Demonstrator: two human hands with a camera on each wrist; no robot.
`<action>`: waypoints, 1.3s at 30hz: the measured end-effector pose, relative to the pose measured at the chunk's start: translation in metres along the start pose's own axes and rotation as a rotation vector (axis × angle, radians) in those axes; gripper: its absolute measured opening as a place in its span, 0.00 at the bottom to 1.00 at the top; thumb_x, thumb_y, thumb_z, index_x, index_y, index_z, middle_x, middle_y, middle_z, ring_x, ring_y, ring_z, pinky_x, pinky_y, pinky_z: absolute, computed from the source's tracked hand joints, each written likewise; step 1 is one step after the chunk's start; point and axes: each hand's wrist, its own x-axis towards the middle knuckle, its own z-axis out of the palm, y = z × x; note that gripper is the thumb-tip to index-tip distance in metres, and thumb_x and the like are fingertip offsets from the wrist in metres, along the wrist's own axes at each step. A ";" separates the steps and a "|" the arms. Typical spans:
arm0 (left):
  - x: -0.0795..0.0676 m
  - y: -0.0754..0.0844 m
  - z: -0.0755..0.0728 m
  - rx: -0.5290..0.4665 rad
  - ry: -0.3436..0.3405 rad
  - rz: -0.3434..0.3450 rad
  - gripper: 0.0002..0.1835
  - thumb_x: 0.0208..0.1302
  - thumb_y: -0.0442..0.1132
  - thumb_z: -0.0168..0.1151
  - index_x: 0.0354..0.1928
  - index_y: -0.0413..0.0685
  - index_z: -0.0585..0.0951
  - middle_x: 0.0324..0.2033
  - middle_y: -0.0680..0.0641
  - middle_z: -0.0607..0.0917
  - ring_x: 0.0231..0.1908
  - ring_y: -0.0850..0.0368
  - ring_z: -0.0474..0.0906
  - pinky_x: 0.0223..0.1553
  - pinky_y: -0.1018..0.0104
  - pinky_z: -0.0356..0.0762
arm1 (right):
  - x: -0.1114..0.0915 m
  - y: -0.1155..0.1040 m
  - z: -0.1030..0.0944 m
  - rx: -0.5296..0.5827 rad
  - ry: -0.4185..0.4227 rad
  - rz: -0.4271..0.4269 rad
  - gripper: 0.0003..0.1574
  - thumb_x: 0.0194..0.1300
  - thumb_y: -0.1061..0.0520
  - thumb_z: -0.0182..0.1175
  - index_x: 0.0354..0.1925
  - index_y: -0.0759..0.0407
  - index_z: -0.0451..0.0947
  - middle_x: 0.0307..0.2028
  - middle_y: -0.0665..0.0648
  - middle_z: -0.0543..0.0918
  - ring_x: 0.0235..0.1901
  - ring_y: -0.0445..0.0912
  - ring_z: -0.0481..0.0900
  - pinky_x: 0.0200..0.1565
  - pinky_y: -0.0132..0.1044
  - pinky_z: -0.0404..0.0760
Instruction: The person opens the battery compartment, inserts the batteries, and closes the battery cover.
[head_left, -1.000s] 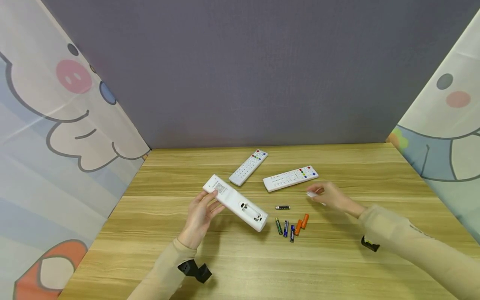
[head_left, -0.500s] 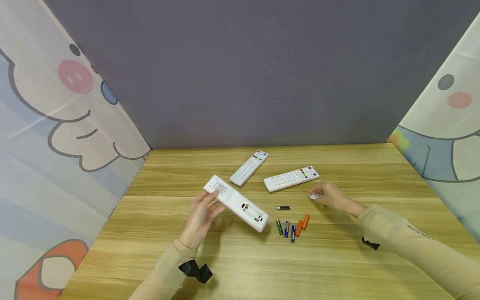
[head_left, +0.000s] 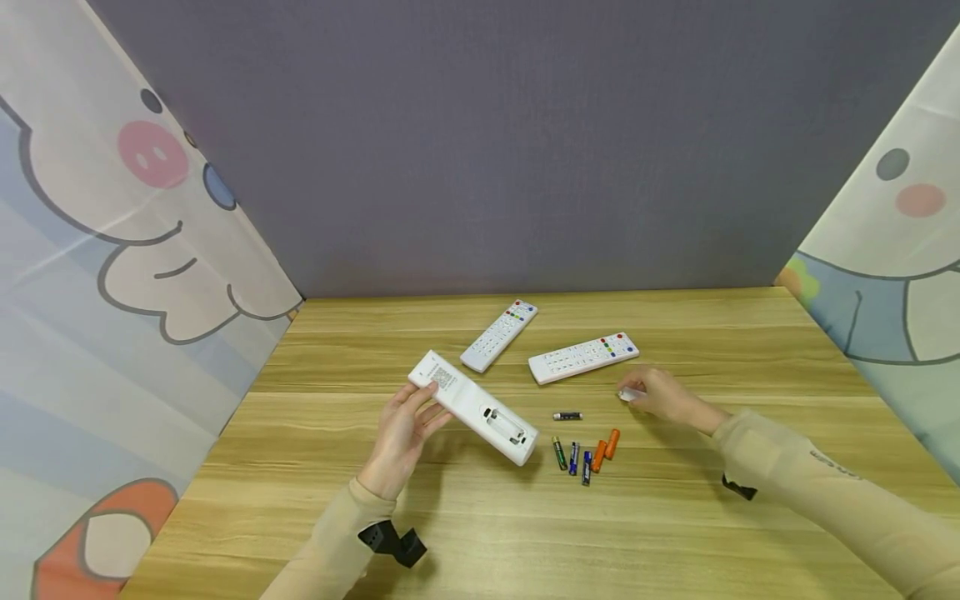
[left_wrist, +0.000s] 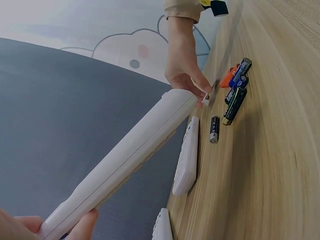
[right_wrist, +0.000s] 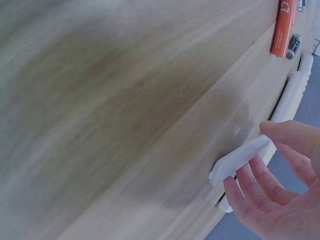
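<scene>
My left hand [head_left: 399, 435] holds a white remote control [head_left: 468, 403] above the table, back side up, thumb on top near its printed code. At its lower right end the battery compartment [head_left: 505, 425] lies uncovered, and no battery shows inside. In the right wrist view, a small white battery cover [right_wrist: 237, 161] is pinched between the thumb and fingers of my right hand [right_wrist: 280, 195], with one end close over the wood. From the head view, that hand hides part of the cover, just right of a second remote control [head_left: 583, 357] lying buttons up.
A third remote control [head_left: 499, 335] lies farther back, buttons up. Between the hands are a black battery [head_left: 567, 416], a green battery [head_left: 559, 453], two blue ones and two orange batteries [head_left: 599, 456]. A grey panel [head_left: 525, 167] stands behind the wooden table [head_left: 270, 467].
The battery cover has turned in my right hand's fingers, and less of it sticks out toward the front. My left hand and its remote control have hardly moved.
</scene>
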 end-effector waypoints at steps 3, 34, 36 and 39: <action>0.000 0.000 0.000 -0.009 -0.001 -0.003 0.17 0.62 0.31 0.49 0.52 0.36 0.66 0.37 0.46 0.76 0.32 0.55 0.79 0.39 0.63 0.80 | -0.001 0.000 0.000 -0.005 -0.003 0.000 0.14 0.46 0.71 0.60 0.37 0.69 0.77 0.36 0.65 0.79 0.37 0.58 0.75 0.37 0.49 0.77; -0.001 -0.001 -0.001 -0.003 -0.028 -0.009 0.19 0.63 0.31 0.48 0.56 0.34 0.63 0.40 0.45 0.75 0.35 0.53 0.78 0.42 0.61 0.79 | -0.014 -0.022 0.005 0.115 -0.019 -0.073 0.18 0.43 0.71 0.62 0.38 0.69 0.76 0.35 0.62 0.79 0.34 0.53 0.77 0.36 0.40 0.81; -0.001 -0.001 -0.001 -0.006 -0.026 -0.011 0.19 0.63 0.31 0.48 0.56 0.34 0.63 0.39 0.45 0.75 0.35 0.53 0.78 0.42 0.61 0.79 | -0.016 -0.023 0.005 0.125 -0.037 -0.070 0.18 0.44 0.70 0.63 0.39 0.69 0.76 0.36 0.62 0.79 0.35 0.53 0.76 0.37 0.40 0.81; -0.001 -0.001 -0.001 -0.007 -0.027 -0.011 0.19 0.63 0.31 0.48 0.56 0.34 0.63 0.39 0.45 0.74 0.35 0.53 0.78 0.42 0.61 0.79 | -0.018 -0.024 0.006 0.139 -0.073 -0.073 0.19 0.44 0.69 0.63 0.40 0.68 0.76 0.37 0.62 0.79 0.36 0.53 0.77 0.38 0.40 0.81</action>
